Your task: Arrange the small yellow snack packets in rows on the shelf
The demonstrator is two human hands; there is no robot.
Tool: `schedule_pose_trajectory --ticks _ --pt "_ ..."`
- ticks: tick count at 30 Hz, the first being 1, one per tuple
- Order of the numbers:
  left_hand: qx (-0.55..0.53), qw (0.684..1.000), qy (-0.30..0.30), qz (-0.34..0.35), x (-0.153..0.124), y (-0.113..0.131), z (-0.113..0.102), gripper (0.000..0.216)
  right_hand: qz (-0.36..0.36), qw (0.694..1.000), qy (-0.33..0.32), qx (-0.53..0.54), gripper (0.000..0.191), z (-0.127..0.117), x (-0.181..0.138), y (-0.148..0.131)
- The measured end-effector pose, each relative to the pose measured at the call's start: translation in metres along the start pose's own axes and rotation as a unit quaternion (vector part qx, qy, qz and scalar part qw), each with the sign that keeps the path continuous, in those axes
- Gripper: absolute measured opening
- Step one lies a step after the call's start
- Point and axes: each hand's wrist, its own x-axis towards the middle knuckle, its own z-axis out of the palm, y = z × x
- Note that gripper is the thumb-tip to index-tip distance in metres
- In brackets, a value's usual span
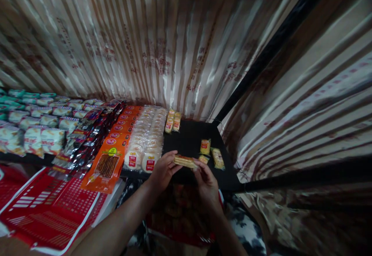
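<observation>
Hung behind the black worktop [188,137] with pleated, printed sheeting [162,46], dimly lit. Closed on the nine o'clock end of a yellow wrapped snack pack [185,162] with the fingers of the left hand [162,170]; pinched at the three o'clock end with the fingers of the right hand [208,181]. Held by the ends over the front of the worktop, probably to keep it level with the middle uncovered; layered at the edge, perhaps two together, too blurred to tell.

Outward, at two to three o'clock, loose yellow packs [205,147], scattered, seemingly for easy reach. At eleven, two short rows of yellow packs [169,123], just beside round white packs [151,143], apparently to match their lines. Around ten, those and orange packs [120,130], overlapped, most likely to save room. Farther toward nine, dark silvery packs [87,132] and white packs [52,139], grouped by kind. Lower, at eight, a red basket [58,205]; at six, a red-edged container [200,239], too dim inside to read.
</observation>
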Motion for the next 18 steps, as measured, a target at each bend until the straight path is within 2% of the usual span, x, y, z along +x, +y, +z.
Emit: schedule_pose_trajectory --ticks 7,13,18 --pt "0.006 0.999 -0.017 0.028 0.007 0.0 0.002 0.028 0.07 0.995 0.003 0.07 0.027 0.003 0.006 -0.007" --pt "0.036 0.997 -0.01 0.062 0.011 0.004 0.009 0.035 0.155 0.971 0.021 0.179 0.029 0.013 0.015 -0.017" --pt "0.077 0.992 0.028 0.101 0.014 -0.005 0.01 0.04 0.173 0.963 0.087 0.188 0.055 0.03 0.017 -0.017"
